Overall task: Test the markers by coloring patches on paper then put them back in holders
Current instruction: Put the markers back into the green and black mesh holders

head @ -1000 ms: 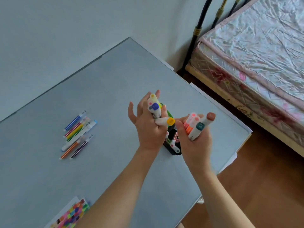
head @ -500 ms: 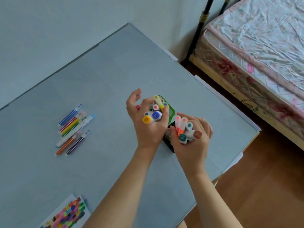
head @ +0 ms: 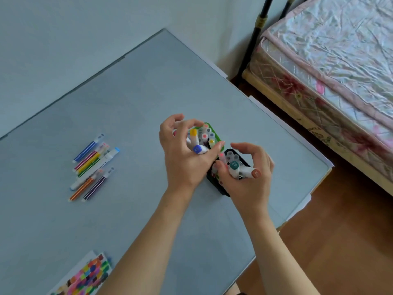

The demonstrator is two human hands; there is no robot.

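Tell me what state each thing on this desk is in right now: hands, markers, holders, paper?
Left hand: grips capped markers over the green holder.
Right hand: grips capped markers over the black holder.
Green holder: upright, holds capped markers.
Black holder: upright, partly filled.
Thin pens: capped, lying loose on the table.
Paper: flat, covered with colored patches.

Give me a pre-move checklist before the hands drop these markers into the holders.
1. Left hand grips the yellow-capped marker and blue-capped marker: ok.
2. Right hand grips the teal-capped marker and brown-capped marker: ok.
3. Green holder under left hand: ok.
4. Black holder under right hand: ok.
5. Free slots in either holder: cannot tell.
6. Thin pens loose on the table, not in holders: not ok.
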